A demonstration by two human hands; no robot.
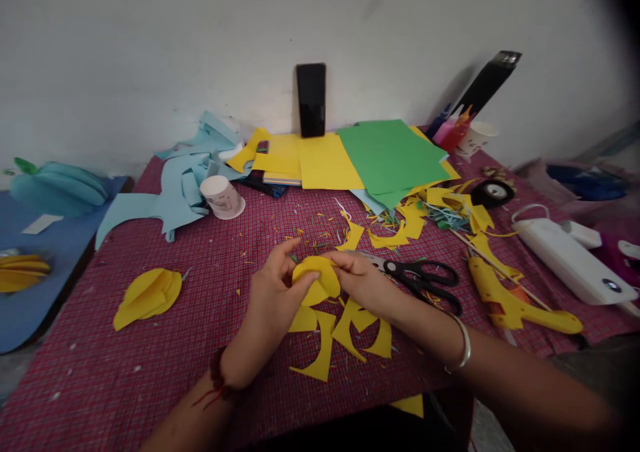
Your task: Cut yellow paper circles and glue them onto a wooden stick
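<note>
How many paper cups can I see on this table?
2. The left cup sits beside the blue paper scraps; the right cup stands at the back by the bottles. Others may be hidden under paper.

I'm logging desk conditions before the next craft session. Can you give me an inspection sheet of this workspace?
Surface: red checked cloth, strewn with paper slivers.
Job's things: yellow paper piece, curved, held above yellow offcuts.
Clutter: scissors, glue gun, paper cup, blue scraps, green sheet.
Grips: left hand and right hand both pinch the yellow paper piece.
Cables: white loop beside the white box, possibly a cord.
Surroundings: white wall with a phone leaning upright against it; blue mat at left.
</note>
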